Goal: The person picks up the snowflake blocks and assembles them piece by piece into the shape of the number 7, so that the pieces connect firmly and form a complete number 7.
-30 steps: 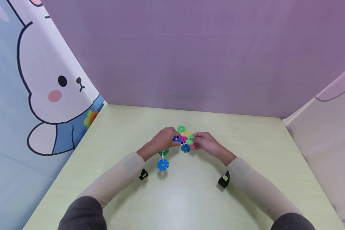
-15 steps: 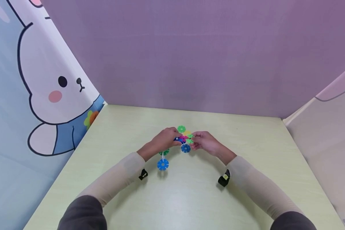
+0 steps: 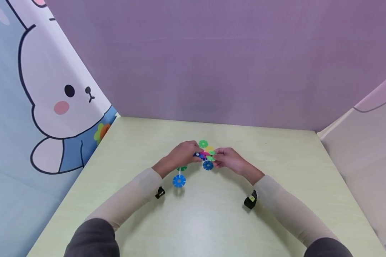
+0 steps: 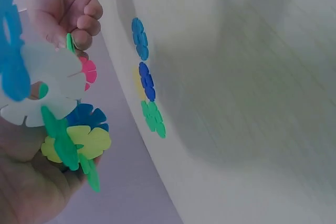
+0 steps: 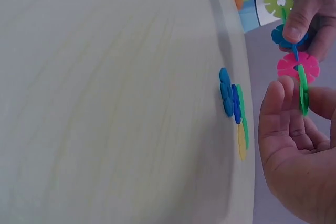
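My left hand (image 3: pixel 184 152) grips a chain of slotted plastic flower discs, its thumb on a blue disc (image 5: pixel 286 35). From that blue disc a pink disc (image 5: pixel 291 69) sticks out toward my right hand (image 3: pixel 229 157). A green disc (image 5: pixel 303 95), pinched between the right thumb and fingers, stands edge-on at the pink disc's rim. The rest of the chain hangs back under my left wrist: a yellow disc (image 4: pixel 92 142), green ones, a white disc (image 4: pixel 52 72) and a blue end disc (image 3: pixel 179 181).
Loose discs lie on the pale table (image 3: pixel 193 221) just beyond and below the hands: a green one (image 3: pixel 203 143), a yellow one (image 3: pixel 209 148), a blue one (image 3: pixel 208 165) and a dark blue one (image 4: pixel 147 81). A purple backdrop (image 3: pixel 212 64) rises behind the table.
The blue end of the chain has swung slightly left and away from me. The green disc in my right hand has turned a little; both hands stay nearly in place.
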The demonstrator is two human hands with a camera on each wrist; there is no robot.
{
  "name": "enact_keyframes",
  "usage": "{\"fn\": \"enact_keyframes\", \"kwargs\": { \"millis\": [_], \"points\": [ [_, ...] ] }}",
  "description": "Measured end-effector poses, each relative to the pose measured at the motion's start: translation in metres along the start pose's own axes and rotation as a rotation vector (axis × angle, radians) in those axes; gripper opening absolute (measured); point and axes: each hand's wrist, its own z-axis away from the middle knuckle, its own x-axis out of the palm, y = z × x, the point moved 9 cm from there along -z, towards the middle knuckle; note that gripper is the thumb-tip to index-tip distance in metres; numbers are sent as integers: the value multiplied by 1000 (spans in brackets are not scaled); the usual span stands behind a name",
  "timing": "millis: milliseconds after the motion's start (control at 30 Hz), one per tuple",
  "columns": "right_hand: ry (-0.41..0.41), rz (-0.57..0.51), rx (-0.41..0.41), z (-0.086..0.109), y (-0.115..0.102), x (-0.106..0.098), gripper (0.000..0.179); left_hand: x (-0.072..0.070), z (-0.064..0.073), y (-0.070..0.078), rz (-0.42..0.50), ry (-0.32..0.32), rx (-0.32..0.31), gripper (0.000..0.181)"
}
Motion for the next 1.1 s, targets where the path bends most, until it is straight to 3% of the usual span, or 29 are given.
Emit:
{"fn": "enact_keyframes", "kwargs": {
  "millis": [333, 667, 1100],
  "points": [
    [36, 90, -17, -5, -7, -9, 28, 3, -1, -6, 21, 2, -20, 47],
    [114, 190, -43, -12, -14, -30, 35, 7, -1, -13, 13, -9, -40, 44],
    [199, 455, -126, -28, -32, -36, 30, 10, 1, -12, 2, -20, -14, 41]
  ]
}}
